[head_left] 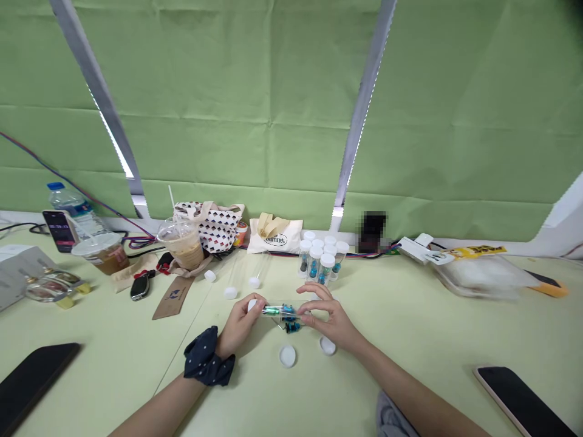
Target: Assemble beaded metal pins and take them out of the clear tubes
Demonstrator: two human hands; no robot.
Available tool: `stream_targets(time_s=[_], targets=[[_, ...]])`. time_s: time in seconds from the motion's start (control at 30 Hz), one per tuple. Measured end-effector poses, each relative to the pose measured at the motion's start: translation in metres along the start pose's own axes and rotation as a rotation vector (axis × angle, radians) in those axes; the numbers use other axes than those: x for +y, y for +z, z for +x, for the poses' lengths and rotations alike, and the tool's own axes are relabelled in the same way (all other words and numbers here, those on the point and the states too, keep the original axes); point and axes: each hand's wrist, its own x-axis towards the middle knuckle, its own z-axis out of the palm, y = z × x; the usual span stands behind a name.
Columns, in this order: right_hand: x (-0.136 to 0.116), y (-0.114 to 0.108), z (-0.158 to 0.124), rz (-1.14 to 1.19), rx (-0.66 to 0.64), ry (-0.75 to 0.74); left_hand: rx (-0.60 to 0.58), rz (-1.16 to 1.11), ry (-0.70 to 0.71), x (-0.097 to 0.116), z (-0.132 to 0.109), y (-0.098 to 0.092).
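My left hand (241,318) holds a clear plastic tube (299,308) almost level, gripping its white-capped end. Shiny green and blue small parts (280,311) show through the tube wall. At the tube's other end, the thumb and forefinger of my right hand (332,318) close around it, with the other fingers raised; whether a small part is between them is hidden. Just below, a blue-and-black small part (292,327) lies on the table. Two loose white caps, one to the left (287,356) and one to the right (327,345), rest nearer me.
Several filled, white-capped tubes (327,267) stand behind my right hand. Clear tubes (234,273) lie behind my left hand. Drink cups (182,243), a car key (140,286) and a brown card (173,297) are left. A plastic-wrapped pack (483,276) lies right; phones (519,397) flank me.
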Motion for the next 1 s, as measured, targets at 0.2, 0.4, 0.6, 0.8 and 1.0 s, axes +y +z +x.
stream_targets(time_s=[0.2,0.4,0.6,0.8,1.0], targets=[[-0.002,-0.002,-0.001,-0.067,-0.123,0.036,0.028,-0.057,-0.071,-0.001,0.001,-0.002],[0.002,0.000,-0.003,-0.156,-0.273,0.005,0.121,-0.102,-0.055,0.001,0.001,0.000],[0.014,0.005,-0.004,-0.183,-0.172,0.000,0.340,-0.178,-0.007,-0.009,0.005,-0.004],[0.025,0.005,-0.006,-0.201,-0.228,0.014,0.472,-0.034,0.091,-0.013,0.002,-0.012],[0.026,0.006,-0.008,-0.174,-0.267,0.025,0.505,0.207,0.224,-0.006,-0.007,-0.009]])
